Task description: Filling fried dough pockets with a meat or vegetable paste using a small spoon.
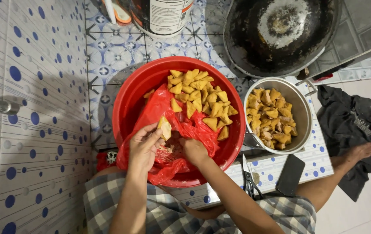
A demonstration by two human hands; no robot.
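The left hand point(144, 145) pinched a fried tofu piece point(165, 128) — light, soft, crumbly, best gripped gently by its sides — above the red bag point(189, 128). Just beside it, the right hand point(192, 149) dug inside the bag, its grip hidden.

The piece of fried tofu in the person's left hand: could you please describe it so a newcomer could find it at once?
Start at the big red basin in the middle. At its near edge, over the red plastic bag, the left hand pinches one tofu piece. Unlike the heaped pieces behind, it is held up alone.
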